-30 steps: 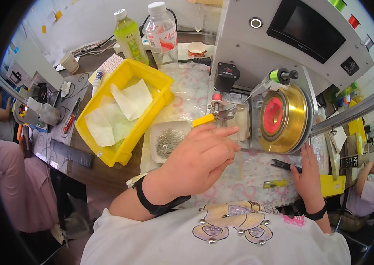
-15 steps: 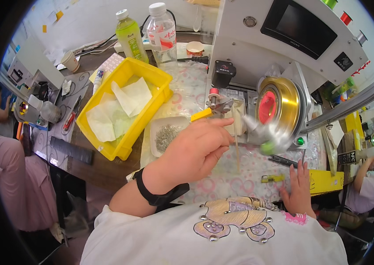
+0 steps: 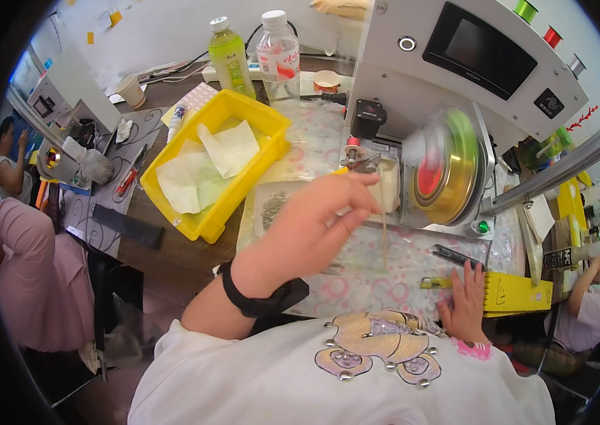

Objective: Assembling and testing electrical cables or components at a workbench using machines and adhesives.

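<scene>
My left hand (image 3: 303, 230) is raised in front of the machine, over the bench. Its index finger reaches out toward the metal guide parts (image 3: 363, 161), and the other fingers curl in near the thumb. Close to these fingertips runs a thin pale stick (image 3: 384, 237); whether they grip it, or anything else, I cannot make out. My right hand (image 3: 461, 301) lies flat on the patterned cover with fingers spread, between a yellow cutter-like tool (image 3: 434, 282) and a yellow box (image 3: 518, 295). Right of the left hand, a gold wheel (image 3: 452, 191) with a red centre has a blurred whitish-green part at its top.
A yellow bin (image 3: 197, 230) with white sheets stands at left, beside a partly hidden white dish of small metal pieces (image 3: 273, 208). Two bottles (image 3: 231, 60) stand behind. A dark tool (image 3: 456, 256) lies below the machine (image 3: 399, 78). Other people sit on both sides.
The blurred whitish-green part has gone from the lower left of the wheel to its top. My left hand has shifted slightly upward. The view has shifted a little; my right hand stays on the bench.
</scene>
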`<action>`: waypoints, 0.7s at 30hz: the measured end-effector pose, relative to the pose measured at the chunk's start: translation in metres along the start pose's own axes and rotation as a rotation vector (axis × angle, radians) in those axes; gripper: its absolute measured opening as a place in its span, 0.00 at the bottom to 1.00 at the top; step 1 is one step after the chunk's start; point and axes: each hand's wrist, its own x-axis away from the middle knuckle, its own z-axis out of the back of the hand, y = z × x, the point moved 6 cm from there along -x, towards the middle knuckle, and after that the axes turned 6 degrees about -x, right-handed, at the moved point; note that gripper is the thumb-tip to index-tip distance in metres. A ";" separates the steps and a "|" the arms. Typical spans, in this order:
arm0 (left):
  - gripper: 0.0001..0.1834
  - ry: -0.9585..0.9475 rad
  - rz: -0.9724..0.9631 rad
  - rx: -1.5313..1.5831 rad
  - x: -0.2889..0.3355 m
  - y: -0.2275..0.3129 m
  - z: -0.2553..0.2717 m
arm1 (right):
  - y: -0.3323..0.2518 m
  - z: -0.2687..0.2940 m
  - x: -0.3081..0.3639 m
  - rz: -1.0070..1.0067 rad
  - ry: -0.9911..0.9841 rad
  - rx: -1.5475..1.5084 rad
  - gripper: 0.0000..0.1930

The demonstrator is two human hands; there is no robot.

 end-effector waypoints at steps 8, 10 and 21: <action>0.08 0.289 0.490 1.214 -0.030 -0.082 0.015 | 0.002 0.000 0.001 0.008 0.054 -0.057 0.32; 0.07 0.302 0.540 1.372 -0.023 -0.099 0.002 | 0.002 0.002 0.002 0.019 0.091 -0.047 0.32; 0.09 0.337 0.511 1.623 -0.012 -0.115 -0.022 | 0.003 0.000 0.003 0.022 0.070 -0.041 0.32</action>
